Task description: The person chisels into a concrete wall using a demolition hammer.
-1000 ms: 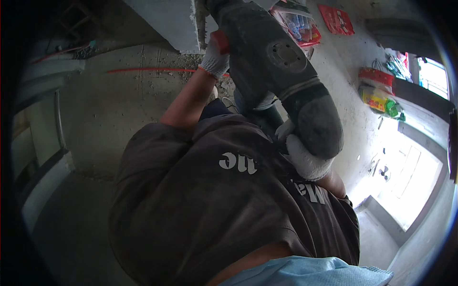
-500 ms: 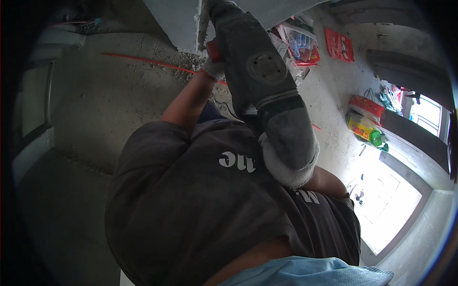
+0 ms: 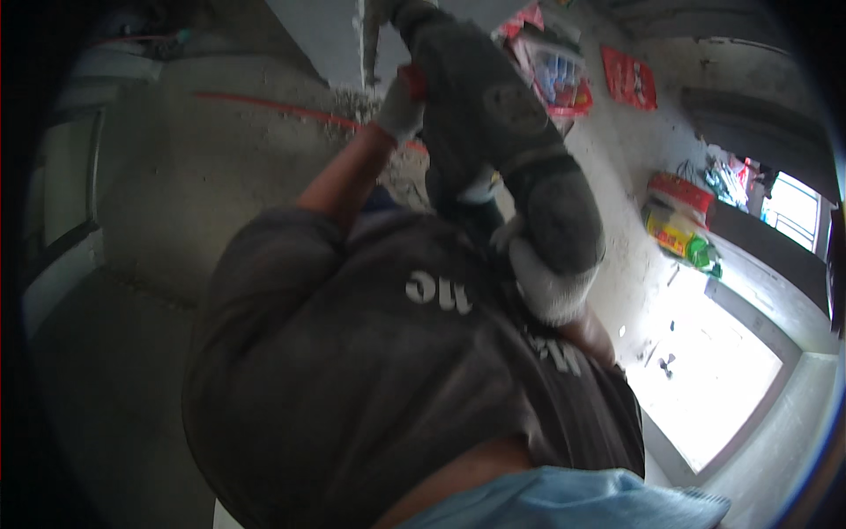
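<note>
Both gloved hands clamped on the grey demolition hammer [image 3: 493, 123] — left hand [image 3: 398, 108] forward, right hand [image 3: 546, 286] rear. Could kick sideways off the concrete wall edge [image 3: 366, 44] — rubble [image 3: 401, 172] underfoot.

The power tool [image 3: 493, 123] stands in the middle, above the person's chest, with its front end up against the wall corner [image 3: 352, 44]. The left hand [image 3: 398, 110] is on its left side, near the front. The right hand [image 3: 546, 286] is below its rear end. On the floor [image 3: 203, 194], packets [image 3: 555, 66] lie right of the tool, and bags [image 3: 679, 225] lie farther right, near the doorway [image 3: 714, 370].
</note>
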Available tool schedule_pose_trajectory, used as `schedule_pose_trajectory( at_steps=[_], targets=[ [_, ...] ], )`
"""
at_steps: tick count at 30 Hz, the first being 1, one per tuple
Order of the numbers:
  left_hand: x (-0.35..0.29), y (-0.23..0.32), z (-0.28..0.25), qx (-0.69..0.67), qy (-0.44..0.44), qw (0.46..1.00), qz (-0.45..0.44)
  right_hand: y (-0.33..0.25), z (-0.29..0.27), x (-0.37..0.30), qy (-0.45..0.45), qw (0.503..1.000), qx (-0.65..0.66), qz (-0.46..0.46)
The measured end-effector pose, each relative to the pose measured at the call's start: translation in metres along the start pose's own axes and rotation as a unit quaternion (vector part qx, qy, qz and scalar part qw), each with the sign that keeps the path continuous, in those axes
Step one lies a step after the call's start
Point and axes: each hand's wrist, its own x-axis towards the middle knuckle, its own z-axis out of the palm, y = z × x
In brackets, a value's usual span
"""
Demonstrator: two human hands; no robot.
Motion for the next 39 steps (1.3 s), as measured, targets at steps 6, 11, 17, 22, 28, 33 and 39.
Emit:
schedule_pose_trajectory(
  at_steps=[6, 11, 17, 22, 28, 33, 39],
  targets=[
    [-0.024, -0.012, 0.007, 0.058, 0.03, 0.995, -0.07, -0.001, 0.004, 0.0, 0.02, 0.965, 0.229, -0.124],
    [-0.012, -0.024, 0.007, 0.049, 0.061, 0.997, -0.007, -0.028, 0.003, -0.001, 0.074, 0.984, 0.124, -0.102],
    [0.008, 0.02, 0.007, -0.099, 0.071, 0.97, -0.209, -0.058, -0.006, 0.006, 0.117, 0.977, 0.045, -0.173],
    [0.013, 0.017, 0.004, -0.496, 0.161, 0.834, -0.183, -0.078, 0.0, 0.019, 0.026, 0.99, -0.022, -0.137],
    [0.009, -0.044, 0.027, -0.574, 0.103, 0.802, -0.132, -0.098, -0.002, 0.036, -0.073, 0.996, -0.031, -0.035],
    [0.009, -0.056, 0.033, -0.597, 0.092, 0.789, -0.115, -0.08, 0.0, 0.041, -0.015, 0.994, 0.105, 0.03],
    [-0.004, -0.063, 0.028, -0.543, 0.1, 0.818, -0.162, -0.097, 0.006, 0.045, -0.007, 0.989, 0.005, -0.147]
  ],
)
